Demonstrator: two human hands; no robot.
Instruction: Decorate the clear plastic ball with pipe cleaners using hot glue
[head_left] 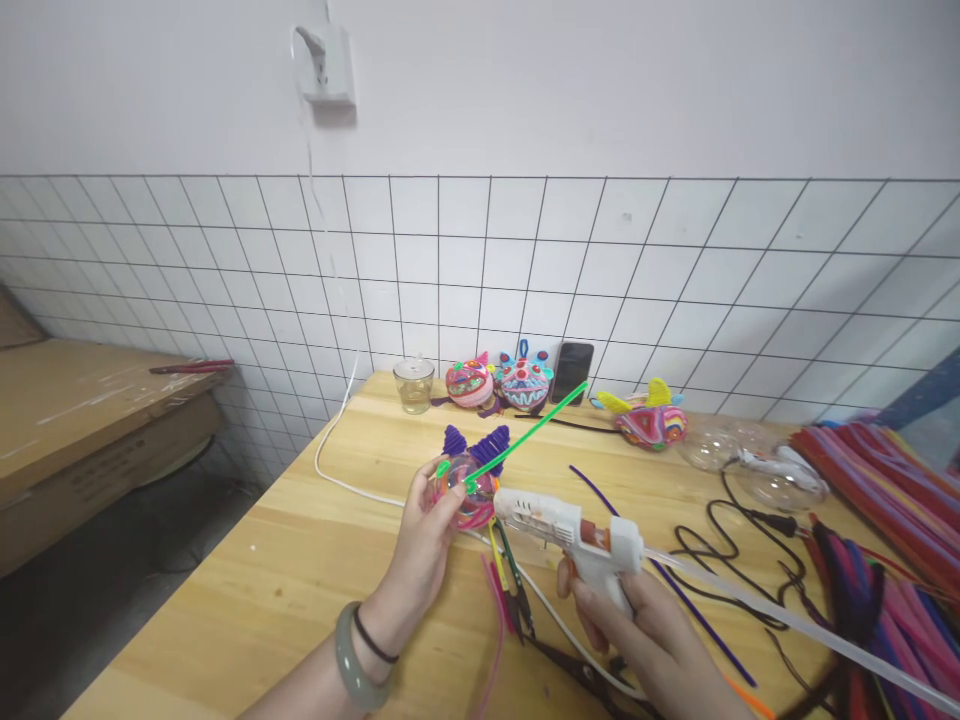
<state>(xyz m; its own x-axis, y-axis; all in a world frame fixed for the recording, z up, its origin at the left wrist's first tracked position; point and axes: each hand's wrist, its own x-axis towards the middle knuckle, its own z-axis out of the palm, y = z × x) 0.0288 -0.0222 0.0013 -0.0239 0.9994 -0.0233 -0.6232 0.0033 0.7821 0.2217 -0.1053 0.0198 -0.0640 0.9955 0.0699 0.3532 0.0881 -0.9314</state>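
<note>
Head: left hand (420,535) gripping ornament (466,490), right hand (637,625) glue gun (570,535)

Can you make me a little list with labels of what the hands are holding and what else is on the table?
left hand: holds a clear ball wrapped in pink fuzzy wire, with purple ears and a green fuzzy wire sticking out
right hand: grips a white glue gun, nozzle close to the ball
table: light wood
by the wall: glass jar, two colourful finished balls, phone, colourful fish
right side: pile of fuzzy wires
near the hands: scissors
</note>
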